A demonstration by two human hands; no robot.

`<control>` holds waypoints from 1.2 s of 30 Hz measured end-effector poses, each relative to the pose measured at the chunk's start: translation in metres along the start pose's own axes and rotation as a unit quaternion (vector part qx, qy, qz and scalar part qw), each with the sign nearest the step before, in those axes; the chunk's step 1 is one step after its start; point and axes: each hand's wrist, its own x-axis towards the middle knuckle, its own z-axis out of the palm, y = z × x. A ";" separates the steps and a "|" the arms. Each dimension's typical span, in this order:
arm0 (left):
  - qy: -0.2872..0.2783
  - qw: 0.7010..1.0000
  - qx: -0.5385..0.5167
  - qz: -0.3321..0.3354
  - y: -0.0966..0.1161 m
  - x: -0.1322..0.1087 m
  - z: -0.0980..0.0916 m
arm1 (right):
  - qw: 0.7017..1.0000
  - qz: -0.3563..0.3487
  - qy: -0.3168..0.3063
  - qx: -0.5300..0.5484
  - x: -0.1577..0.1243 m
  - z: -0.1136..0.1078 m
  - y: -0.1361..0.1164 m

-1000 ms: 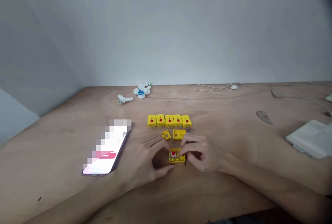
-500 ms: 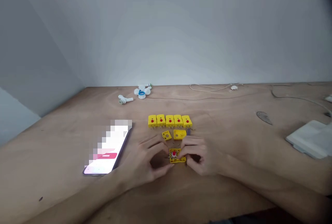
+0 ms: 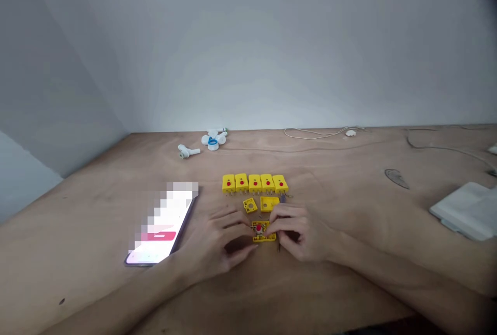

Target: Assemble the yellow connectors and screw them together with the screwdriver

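Observation:
An opened yellow plastic casing [image 3: 264, 238] with a red button [image 3: 259, 228] and small metal parts inside lies on the table between my hands. The fingers of my left hand [image 3: 229, 239] grip its left edge. My right hand [image 3: 293, 229] pinches at the casing's right side, its fingertips reaching inside; whether they hold a small part there is hidden. Just beyond lie a small yellow plate with a round hole [image 3: 250, 205] and a yellow cover [image 3: 269, 204], hollow side up. Farther back stands a row of several closed yellow boxes with red buttons [image 3: 254, 183].
A lit smartphone [image 3: 165, 223] lies to the left of my hands. White plastic pieces [image 3: 189, 151] and a blue-ringed white fitting [image 3: 213, 142] sit at the back left. A thin white cable [image 3: 314, 134] runs along the wall. At the right is a white flat case [image 3: 464, 210].
The casing has shifted slightly left and the left fingertips have closed in on its edge. The right hand stays at its right side. The whole view has tilted a little.

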 end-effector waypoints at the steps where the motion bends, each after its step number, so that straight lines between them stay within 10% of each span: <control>1: 0.000 1.000 0.002 -0.001 0.000 0.000 0.000 | 1.000 0.000 0.000 0.003 0.000 0.000 0.001; 36: 0.023 0.999 -0.004 0.028 -0.006 0.000 0.007 | 0.999 0.030 -0.014 0.012 0.002 -0.003 -0.004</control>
